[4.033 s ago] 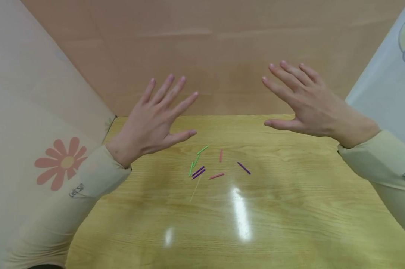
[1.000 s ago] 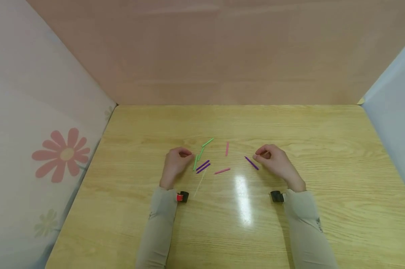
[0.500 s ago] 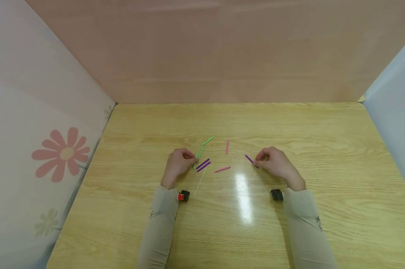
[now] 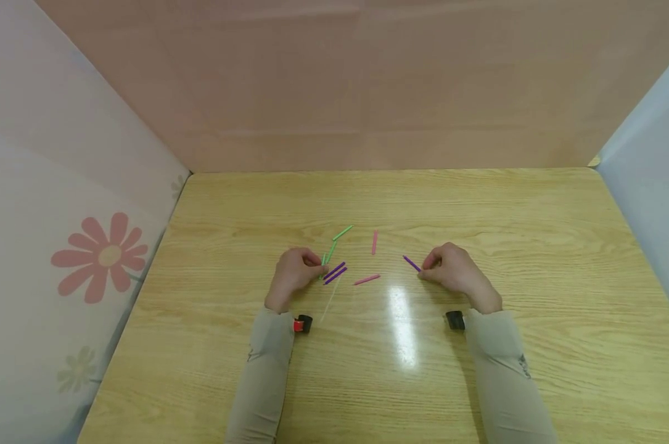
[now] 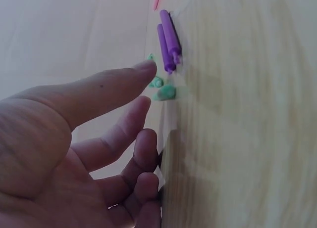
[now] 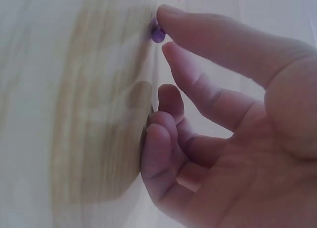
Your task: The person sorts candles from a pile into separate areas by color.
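My left hand (image 4: 295, 274) is low over the table, thumb and forefinger bent around the near end of a slim green stick (image 4: 323, 258). In the left wrist view a gap shows between that thumb and forefinger, the green ends (image 5: 166, 92) just beyond. Two purple sticks (image 4: 335, 272) lie side by side right at the left fingertips. My right hand (image 4: 456, 271) is at the lone purple stick (image 4: 411, 263), its thumb over the near end. In the right wrist view the stick's round end (image 6: 158, 35) lies by the thumb tip, with the forefinger apart below.
Two more green sticks (image 4: 342, 232) lie behind the left hand. Between the hands are an upright-lying pink stick (image 4: 375, 242) and a slanted pink stick (image 4: 367, 280). A thin pale strand (image 4: 330, 299) lies nearer me. Panels stand behind (image 4: 362, 92) and at both sides.
Four seconds ago both hands were raised with fingers spread; they have come down to the sticks. Over the last second the thumbs slid to the green stick and the lone purple stick.
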Motion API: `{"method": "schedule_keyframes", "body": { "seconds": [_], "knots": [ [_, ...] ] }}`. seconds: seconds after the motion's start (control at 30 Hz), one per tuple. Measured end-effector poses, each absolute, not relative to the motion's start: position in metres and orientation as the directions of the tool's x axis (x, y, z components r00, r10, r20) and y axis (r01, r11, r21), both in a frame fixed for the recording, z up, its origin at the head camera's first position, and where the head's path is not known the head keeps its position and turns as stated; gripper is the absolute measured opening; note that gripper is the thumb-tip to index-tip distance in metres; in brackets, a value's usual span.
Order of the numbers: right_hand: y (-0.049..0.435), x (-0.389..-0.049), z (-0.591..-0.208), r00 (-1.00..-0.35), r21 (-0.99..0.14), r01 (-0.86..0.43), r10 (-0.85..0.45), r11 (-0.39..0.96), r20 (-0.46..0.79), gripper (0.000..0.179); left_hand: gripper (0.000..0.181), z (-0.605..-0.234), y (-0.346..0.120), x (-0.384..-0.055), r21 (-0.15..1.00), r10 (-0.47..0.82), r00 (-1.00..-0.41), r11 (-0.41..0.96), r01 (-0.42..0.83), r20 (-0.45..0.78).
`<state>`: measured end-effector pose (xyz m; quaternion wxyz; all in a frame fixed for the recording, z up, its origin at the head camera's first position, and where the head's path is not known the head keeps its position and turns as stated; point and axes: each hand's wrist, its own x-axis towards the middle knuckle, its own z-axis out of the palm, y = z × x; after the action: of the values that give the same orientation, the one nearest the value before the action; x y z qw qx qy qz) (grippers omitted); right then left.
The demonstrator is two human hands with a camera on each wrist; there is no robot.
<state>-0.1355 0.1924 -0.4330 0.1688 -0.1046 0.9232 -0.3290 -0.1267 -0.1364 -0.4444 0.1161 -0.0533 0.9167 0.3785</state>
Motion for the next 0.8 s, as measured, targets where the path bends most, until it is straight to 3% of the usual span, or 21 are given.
{"method": "schedule_keyframes", "body": {
  "seconds": [0.8],
  "knots": [
    [0.202, -0.139, -0.434, -0.915, -0.629, -0.097, -0.318, 0.772, -0.249, 0.008, 0.018, -0.445, -0.136, -0.126, 0.643, 0.006, -0.969, 0.749, -0.159, -0.247]
  ]
}}
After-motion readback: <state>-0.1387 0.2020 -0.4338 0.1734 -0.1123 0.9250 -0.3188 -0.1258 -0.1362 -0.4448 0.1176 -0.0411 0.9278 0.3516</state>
